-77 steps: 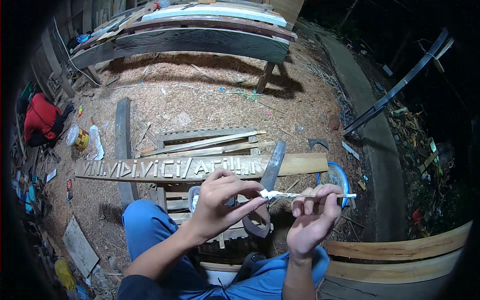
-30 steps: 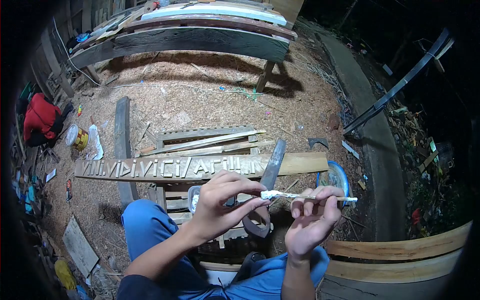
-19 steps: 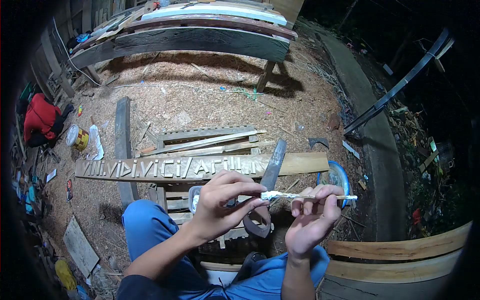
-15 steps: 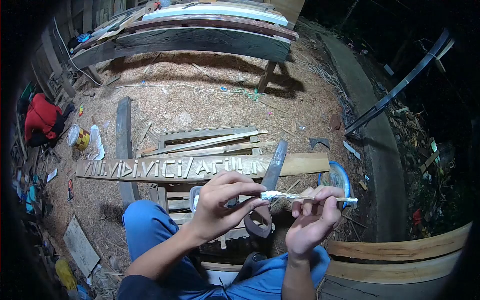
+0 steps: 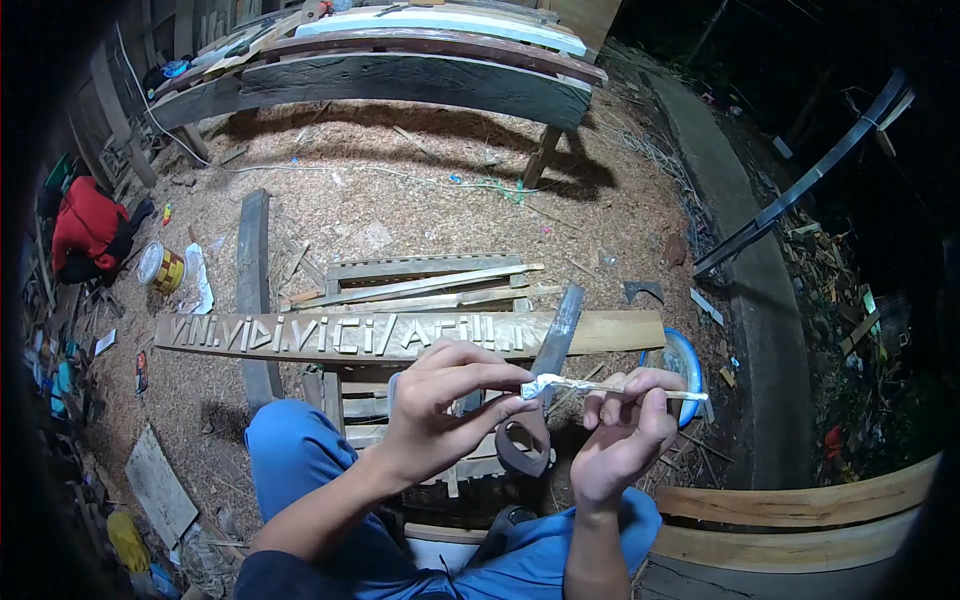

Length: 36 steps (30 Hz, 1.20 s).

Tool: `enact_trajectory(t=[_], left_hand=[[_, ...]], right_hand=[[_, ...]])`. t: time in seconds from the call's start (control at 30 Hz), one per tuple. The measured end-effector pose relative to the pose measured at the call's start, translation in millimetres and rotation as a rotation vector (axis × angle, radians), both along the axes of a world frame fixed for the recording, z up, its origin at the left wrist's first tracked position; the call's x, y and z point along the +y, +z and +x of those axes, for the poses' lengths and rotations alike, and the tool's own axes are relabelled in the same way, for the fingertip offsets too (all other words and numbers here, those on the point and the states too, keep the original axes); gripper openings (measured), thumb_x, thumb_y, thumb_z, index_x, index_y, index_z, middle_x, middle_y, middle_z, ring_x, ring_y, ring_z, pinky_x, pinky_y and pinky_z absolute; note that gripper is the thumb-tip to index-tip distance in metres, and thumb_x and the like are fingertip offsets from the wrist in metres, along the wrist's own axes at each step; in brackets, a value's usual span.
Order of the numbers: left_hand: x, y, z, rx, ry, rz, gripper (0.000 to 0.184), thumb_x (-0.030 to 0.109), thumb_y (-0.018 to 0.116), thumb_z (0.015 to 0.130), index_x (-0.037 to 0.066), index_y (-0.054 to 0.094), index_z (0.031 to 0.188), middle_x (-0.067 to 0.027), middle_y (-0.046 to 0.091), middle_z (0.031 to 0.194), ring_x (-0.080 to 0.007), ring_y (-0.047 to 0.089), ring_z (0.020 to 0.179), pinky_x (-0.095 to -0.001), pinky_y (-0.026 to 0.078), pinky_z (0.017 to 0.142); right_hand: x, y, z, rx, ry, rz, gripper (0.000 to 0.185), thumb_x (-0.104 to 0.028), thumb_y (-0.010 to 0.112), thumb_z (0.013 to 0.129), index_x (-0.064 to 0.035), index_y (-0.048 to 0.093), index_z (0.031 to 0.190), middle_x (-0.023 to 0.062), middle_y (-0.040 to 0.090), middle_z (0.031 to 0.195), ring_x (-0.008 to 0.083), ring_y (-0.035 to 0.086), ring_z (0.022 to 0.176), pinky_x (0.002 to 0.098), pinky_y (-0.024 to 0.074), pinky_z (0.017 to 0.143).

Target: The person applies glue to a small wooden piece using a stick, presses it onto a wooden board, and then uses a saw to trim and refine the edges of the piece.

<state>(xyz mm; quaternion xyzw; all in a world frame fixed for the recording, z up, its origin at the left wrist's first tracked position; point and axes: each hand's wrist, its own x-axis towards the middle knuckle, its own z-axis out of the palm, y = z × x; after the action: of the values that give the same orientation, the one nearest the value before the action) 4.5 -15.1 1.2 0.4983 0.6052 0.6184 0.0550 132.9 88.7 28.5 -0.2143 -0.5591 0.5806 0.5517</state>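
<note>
In the middle of the view, my left hand point(image 5: 450, 410) pinches a small pale piece point(image 5: 527, 391) at its fingertips; white paste point(image 5: 545, 384) covers its right side. My right hand point(image 5: 625, 440) grips a thin wooden stick point(image 5: 685, 395) whose left end touches that paste. Beyond my hands lies a long wooden plank point(image 5: 610, 330) bearing raised wooden strip letters point(image 5: 340, 335) that read "VINI.VIDI.VICI/ArIll" and more. A handsaw point(image 5: 560, 330) rests across the plank, its handle towards me. A container under my left hand is mostly hidden.
A slatted wooden pallet point(image 5: 430, 270) with loose strips lies under the plank. To the right is a blue-rimmed basin point(image 5: 688, 350). Thick boards point(image 5: 800, 500) stand at lower right. A workbench point(image 5: 420, 85) spans the back, and a paint bucket point(image 5: 160, 268) stands left.
The stick has shifted slightly left against the paste, with my right hand moving a little left. The whole view has tilted slightly; my left hand keeps its pinch.
</note>
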Motion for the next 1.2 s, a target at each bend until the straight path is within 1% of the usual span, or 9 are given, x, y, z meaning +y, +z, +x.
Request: enact_trajectory(t=[0.27,0.33,0.43,0.67,0.8,0.87,0.93,1.03,1.2], left_hand=[[-9,-6,-16,0.013,0.061,-0.03,0.024,0.007,0.081,0.076,0.007,0.076,0.1,-0.0076,0.073,0.09,-0.0211,0.068,0.081,-0.0325,0.053,0.074],[-10,-13,-19,-0.219,0.069,-0.091,0.023,-0.001,0.08,0.077,0.0,0.074,0.099,-0.0097,0.073,0.092,-0.0172,0.069,0.088,-0.03,0.054,0.078],[-12,-21,-34,-0.064,0.166,-0.152,0.021,0.003,0.079,0.08,-0.001,0.073,0.1,-0.0092,0.074,0.09,-0.0159,0.069,0.086,-0.0288,0.052,0.078],[-21,-28,-50,-0.114,0.31,-0.183,0.023,0.007,0.08,0.082,-0.001,0.074,0.103,-0.0099,0.075,0.093,-0.0138,0.07,0.089,-0.0274,0.053,0.082],[-27,-27,-58,-0.182,0.315,-0.204,0.025,0.005,0.078,0.083,-0.002,0.073,0.106,-0.0098,0.076,0.095,-0.0129,0.07,0.09,-0.0274,0.054,0.083],[-27,-35,-58,-0.226,0.332,-0.114,0.022,0.01,0.081,0.081,-0.001,0.075,0.099,-0.0108,0.076,0.088,-0.0158,0.072,0.082,-0.0288,0.054,0.077],[-30,-30,-55,-0.181,0.335,-0.132,0.022,0.011,0.081,0.081,-0.001,0.075,0.098,-0.0109,0.076,0.089,-0.0155,0.072,0.083,-0.0287,0.054,0.076],[-34,-26,-53,-0.175,0.304,-0.209,0.023,0.004,0.078,0.082,-0.003,0.073,0.104,-0.01,0.075,0.094,-0.0129,0.07,0.09,-0.027,0.055,0.08],[-38,-28,-55,-0.144,0.288,-0.231,0.023,0.003,0.077,0.084,-0.003,0.072,0.105,-0.0103,0.075,0.096,-0.0136,0.07,0.091,-0.0271,0.055,0.082]], right_hand=[[2,-7,-2,-0.009,-0.04,-0.122,0.026,-0.032,0.047,0.098,-0.0055,0.05,0.098,0.003,0.043,0.078,0.0099,0.04,0.062,0.0263,0.0394,0.053],[2,-10,-3,-0.033,-0.027,-0.138,0.027,-0.032,0.047,0.099,-0.0051,0.051,0.1,0.0026,0.043,0.076,0.0095,0.04,0.062,0.0258,0.0393,0.054],[0,-20,-8,-0.14,0.075,-0.138,0.027,-0.028,0.042,0.103,-0.0037,0.053,0.105,0.0,0.043,0.069,0.0075,0.04,0.061,0.0245,0.0386,0.055],[-5,-83,-27,-0.406,0.302,-0.123,0.019,-0.017,0.056,0.104,-0.0003,0.065,0.099,-0.0025,0.051,0.072,0.0042,0.046,0.063,0.0212,0.0369,0.057],[-20,-128,-42,-0.562,0.372,0.048,0.02,-0.015,0.063,0.099,0.0018,0.072,0.102,0.0104,0.073,0.091,0.0168,0.067,0.078,0.0319,0.0505,0.07],[-26,-144,-49,-0.732,0.411,0.19,0.018,-0.016,0.065,0.094,-0.0016,0.072,0.102,0.0171,0.071,0.09,0.03,0.069,0.079,0.0365,0.0517,0.071],[-28,-199,-46,-0.911,0.405,0.408,0.016,-0.015,0.067,0.093,-0.0036,0.074,0.101,0.0174,0.071,0.088,0.0324,0.069,0.078,0.0384,0.0515,0.07],[-33,-208,-52,-0.9,0.4,0.343,0.019,-0.019,0.065,0.092,-0.0042,0.072,0.102,0.0208,0.069,0.092,0.0412,0.066,0.086,0.0475,0.0503,0.072],[-29,-197,-49,-1.009,0.405,0.327,0.02,-0.02,0.066,0.091,-0.0041,0.072,0.101,0.0204,0.069,0.094,0.0402,0.066,0.086,0.0475,0.0504,0.073]])
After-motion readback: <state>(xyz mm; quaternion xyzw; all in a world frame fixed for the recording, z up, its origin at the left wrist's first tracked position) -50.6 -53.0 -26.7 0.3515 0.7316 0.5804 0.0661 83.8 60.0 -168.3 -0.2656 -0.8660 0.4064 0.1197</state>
